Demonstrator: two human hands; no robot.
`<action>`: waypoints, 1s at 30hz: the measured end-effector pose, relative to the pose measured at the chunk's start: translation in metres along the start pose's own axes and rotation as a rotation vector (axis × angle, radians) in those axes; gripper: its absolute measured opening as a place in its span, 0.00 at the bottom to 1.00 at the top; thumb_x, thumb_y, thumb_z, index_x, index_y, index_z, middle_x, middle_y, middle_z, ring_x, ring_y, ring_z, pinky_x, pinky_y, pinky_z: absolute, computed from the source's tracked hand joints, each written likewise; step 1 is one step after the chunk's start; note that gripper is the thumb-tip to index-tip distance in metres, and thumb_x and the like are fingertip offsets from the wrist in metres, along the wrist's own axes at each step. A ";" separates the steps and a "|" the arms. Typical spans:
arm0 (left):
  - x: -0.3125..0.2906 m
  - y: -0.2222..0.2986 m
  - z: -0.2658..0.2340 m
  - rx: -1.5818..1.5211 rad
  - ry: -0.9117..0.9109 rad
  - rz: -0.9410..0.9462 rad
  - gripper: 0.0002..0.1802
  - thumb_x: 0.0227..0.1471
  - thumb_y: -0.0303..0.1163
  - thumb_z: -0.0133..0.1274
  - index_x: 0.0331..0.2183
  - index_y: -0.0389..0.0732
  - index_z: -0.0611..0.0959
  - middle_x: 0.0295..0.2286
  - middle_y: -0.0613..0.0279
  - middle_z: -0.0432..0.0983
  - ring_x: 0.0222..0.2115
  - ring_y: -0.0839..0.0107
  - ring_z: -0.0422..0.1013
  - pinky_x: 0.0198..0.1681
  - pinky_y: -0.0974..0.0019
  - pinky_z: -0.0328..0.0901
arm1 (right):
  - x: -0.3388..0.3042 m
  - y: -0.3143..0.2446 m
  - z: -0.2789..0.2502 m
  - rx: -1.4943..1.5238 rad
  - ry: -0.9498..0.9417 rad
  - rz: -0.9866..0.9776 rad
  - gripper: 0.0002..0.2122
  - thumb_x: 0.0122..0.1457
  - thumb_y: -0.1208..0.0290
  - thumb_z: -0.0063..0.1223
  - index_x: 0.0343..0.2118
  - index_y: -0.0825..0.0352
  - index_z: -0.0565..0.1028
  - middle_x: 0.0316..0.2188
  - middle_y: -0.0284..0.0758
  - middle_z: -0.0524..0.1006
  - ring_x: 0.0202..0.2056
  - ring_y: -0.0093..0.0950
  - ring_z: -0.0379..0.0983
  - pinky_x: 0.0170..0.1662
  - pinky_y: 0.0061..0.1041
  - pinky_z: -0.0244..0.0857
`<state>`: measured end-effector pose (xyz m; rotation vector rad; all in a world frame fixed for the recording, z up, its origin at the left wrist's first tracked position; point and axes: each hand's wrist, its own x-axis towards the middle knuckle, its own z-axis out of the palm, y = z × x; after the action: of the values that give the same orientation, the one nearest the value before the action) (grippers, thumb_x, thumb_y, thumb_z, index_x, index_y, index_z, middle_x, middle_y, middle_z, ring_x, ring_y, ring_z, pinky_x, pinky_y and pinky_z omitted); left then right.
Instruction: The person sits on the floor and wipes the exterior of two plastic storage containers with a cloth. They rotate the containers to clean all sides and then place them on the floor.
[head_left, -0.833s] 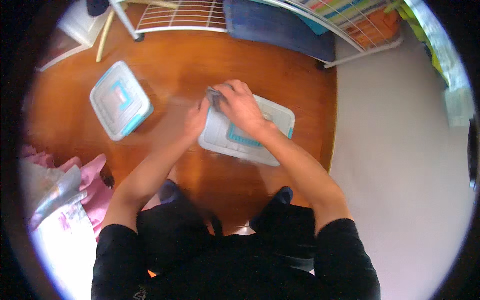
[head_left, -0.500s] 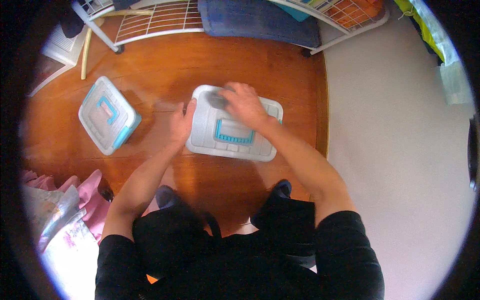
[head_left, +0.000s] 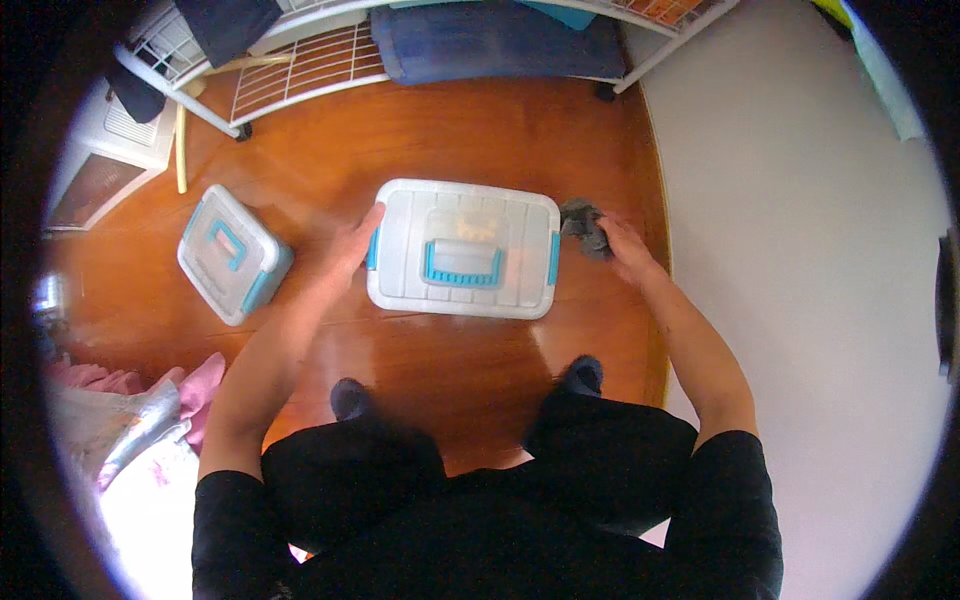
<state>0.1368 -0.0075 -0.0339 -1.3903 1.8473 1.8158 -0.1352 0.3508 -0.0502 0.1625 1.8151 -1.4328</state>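
A white lidded storage box (head_left: 400, 290) with a blue handle (head_left: 463, 282) and blue end latches stands on the wooden floor in front of me. My left hand (head_left: 352, 245) rests against its left end, fingers stretched along the side and a fingertip at the lid's edge; part of that hand is blurred. Beyond the right end, my right hand (head_left: 627, 248) is closed on a crumpled dark grey cloth (head_left: 583, 228). The cloth hangs close beside the right latch; whether it touches the box I cannot tell.
A smaller white and blue lidded box (head_left: 225, 280) stands at the left. Across the far side runs a white wire rack (head_left: 310, 75) with a dark blue bundle (head_left: 490, 45). A pale wall (head_left: 780, 250) borders the right. Pink fabric (head_left: 200, 385) lies at lower left.
My right hand has moved with the cloth from the top of the lid to the box's right end. My left hand stays at the left end. The view has shifted slightly.
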 end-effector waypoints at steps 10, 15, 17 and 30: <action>-0.065 0.059 0.019 -0.397 -0.140 0.244 0.33 0.52 0.43 0.62 0.48 0.24 0.74 0.39 0.50 0.77 0.39 0.64 0.76 0.44 0.65 0.72 | -0.005 0.031 0.025 0.529 -0.180 0.176 0.13 0.67 0.56 0.45 0.41 0.60 0.75 0.38 0.31 0.77 0.39 0.26 0.73 0.46 0.31 0.70; -0.124 0.097 0.001 -0.286 0.019 0.399 0.31 0.52 0.43 0.61 0.46 0.25 0.74 0.36 0.49 0.78 0.34 0.67 0.77 0.36 0.70 0.74 | -0.036 -0.057 0.014 0.234 -0.054 -0.318 0.16 0.65 0.57 0.48 0.46 0.65 0.75 0.40 0.33 0.78 0.39 0.26 0.74 0.44 0.25 0.69; -0.146 0.108 -0.004 -0.256 0.068 0.431 0.35 0.50 0.45 0.62 0.47 0.24 0.72 0.35 0.47 0.78 0.32 0.66 0.78 0.34 0.69 0.75 | -0.052 -0.093 0.013 0.167 0.080 -0.492 0.19 0.64 0.58 0.50 0.51 0.66 0.74 0.43 0.33 0.77 0.41 0.23 0.73 0.45 0.23 0.67; -0.182 0.141 0.033 -0.147 0.038 0.465 0.28 0.48 0.44 0.64 0.40 0.29 0.77 0.30 0.55 0.78 0.27 0.72 0.76 0.30 0.71 0.71 | -0.125 -0.154 0.148 -0.655 -0.041 -1.552 0.12 0.60 0.69 0.55 0.46 0.64 0.77 0.45 0.43 0.72 0.47 0.40 0.72 0.50 0.35 0.68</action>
<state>0.1193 0.0774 0.1825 -1.1059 2.2413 2.1879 -0.0613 0.2144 0.1425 -1.9257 2.2656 -1.4861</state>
